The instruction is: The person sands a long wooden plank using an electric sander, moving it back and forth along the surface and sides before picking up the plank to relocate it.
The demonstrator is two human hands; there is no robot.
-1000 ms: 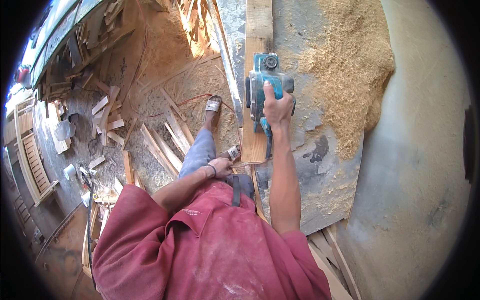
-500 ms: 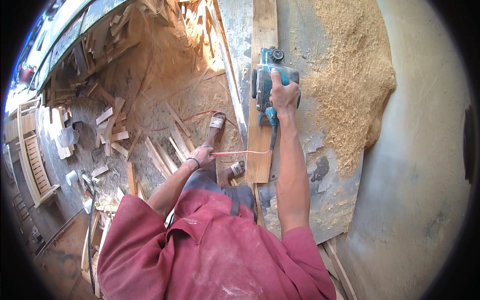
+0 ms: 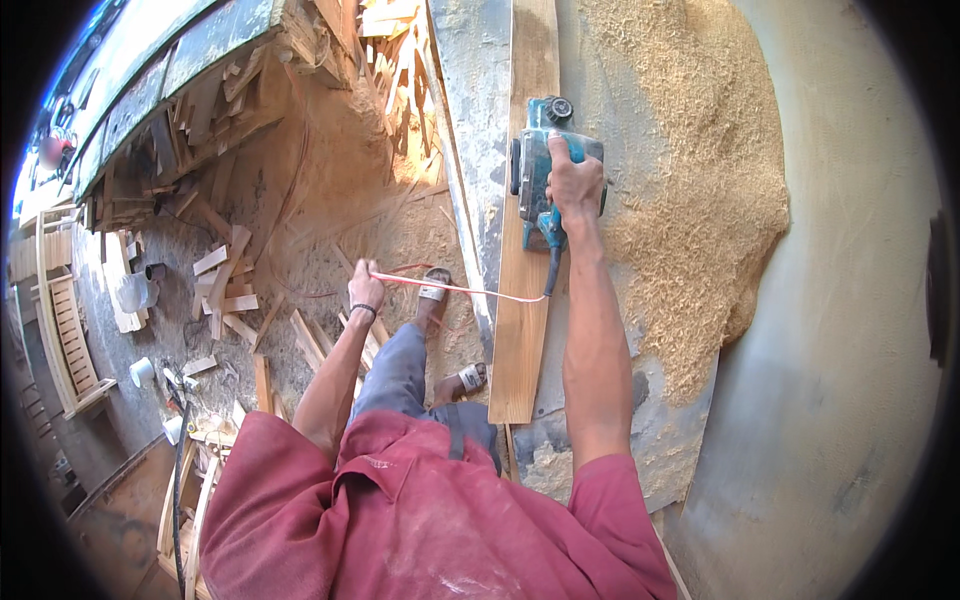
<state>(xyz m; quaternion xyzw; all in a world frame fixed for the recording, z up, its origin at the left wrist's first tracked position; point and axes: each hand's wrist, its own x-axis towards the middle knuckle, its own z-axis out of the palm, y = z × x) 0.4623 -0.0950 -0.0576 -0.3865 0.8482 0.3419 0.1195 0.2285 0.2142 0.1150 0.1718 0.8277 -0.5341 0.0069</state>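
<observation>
My right hand point(image 3: 575, 190) is closed around the handle of a teal electric planer point(image 3: 536, 185). The planer rests on a long wooden plank point(image 3: 517, 360), which lies lengthwise on a worn grey bench top point(image 3: 600, 440). From the back of the planer a power cord point(image 3: 500, 295) runs leftward, pale reddish beyond its dark sleeve. My left hand point(image 3: 367, 287) is closed on this cord and holds it out to the left, off the bench, so that the stretch between is nearly straight. The planer's underside is hidden.
A large heap of wood shavings point(image 3: 700, 210) covers the bench's right side. Cut wood pieces point(image 3: 228, 275) lie on the floor at left, near a slatted wooden frame point(image 3: 70, 320). A second bench point(image 3: 180, 90) with scraps beneath stands at far left. My sandalled feet point(image 3: 433, 285) are beside the bench.
The planer has moved forward along the plank, with more bare plank now behind it. My left hand has moved forward and left, still holding the cord. The view has shifted slightly.
</observation>
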